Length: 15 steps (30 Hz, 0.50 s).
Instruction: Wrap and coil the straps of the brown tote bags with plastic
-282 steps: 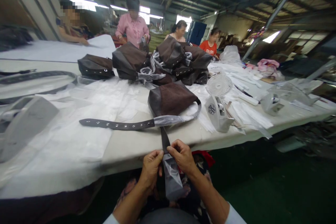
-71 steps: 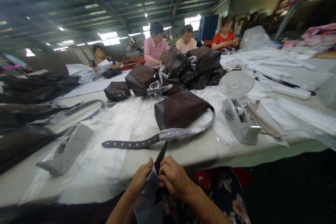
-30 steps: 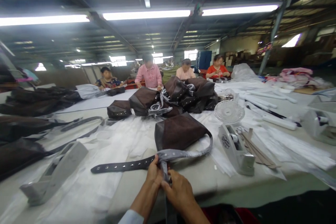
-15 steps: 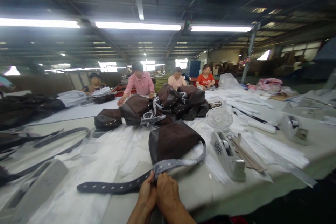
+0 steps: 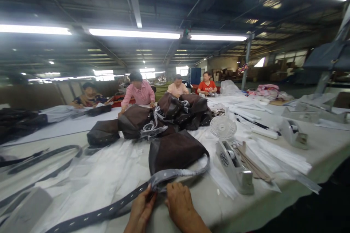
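A dark brown bag with black sides lies at the table's middle. Its long studded strap runs toward the lower left, and the part nearest the bag is wrapped in clear plastic. My left hand pinches the strap at the lower end of that wrapping. Close on the right, my right hand has curled fingers at the loose edge of the plastic. Whatever lies under its fingertips is too small to tell.
Behind lies a pile of similar bags. Right of the bag are a white fan and a tape dispenser. White sheets spread at left, beside another dispenser. Several people sit or stand across the table.
The view has turned slightly right. My hands have moved apart a little, and the strap's free end now reaches farther toward the lower left.
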Tool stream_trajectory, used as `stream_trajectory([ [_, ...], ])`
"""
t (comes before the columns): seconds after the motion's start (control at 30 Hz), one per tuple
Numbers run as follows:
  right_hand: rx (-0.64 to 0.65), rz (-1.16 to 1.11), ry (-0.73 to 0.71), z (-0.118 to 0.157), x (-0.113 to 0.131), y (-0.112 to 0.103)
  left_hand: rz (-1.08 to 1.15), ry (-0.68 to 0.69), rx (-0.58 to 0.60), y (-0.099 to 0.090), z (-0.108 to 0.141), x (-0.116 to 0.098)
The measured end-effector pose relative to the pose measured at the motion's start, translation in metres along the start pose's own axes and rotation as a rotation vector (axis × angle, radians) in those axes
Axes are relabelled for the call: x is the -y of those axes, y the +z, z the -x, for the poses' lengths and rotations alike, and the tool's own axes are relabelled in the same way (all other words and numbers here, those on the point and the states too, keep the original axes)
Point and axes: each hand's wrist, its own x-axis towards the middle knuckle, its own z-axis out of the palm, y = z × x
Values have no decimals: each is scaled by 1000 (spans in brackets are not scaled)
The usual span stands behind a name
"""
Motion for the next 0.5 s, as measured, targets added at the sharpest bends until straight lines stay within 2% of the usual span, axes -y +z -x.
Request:
stream_trajectory([
  [0.07,98,-49,3,0,-8,-8,6,10,-2,-2,-6,-3],
  [0.17,302,-221,26,-13,-31,-30,-22,-2,-24,-7,-16,-10],
  [0.23,287,-233,90,-24,-59,-45,-63,-13,-53,-11,-24,-16],
  [0.33,206,-76,218,-33,-115,-55,-117,-9,-82,-15,-35,-22],
  [0.43,317,28,83,-35,-168,-46,-146,-6,-91,-19,-44,-23],
  [0.5,393,61,-19,-37,-194,-37,-176,26,-93,-24,-51,-20],
])
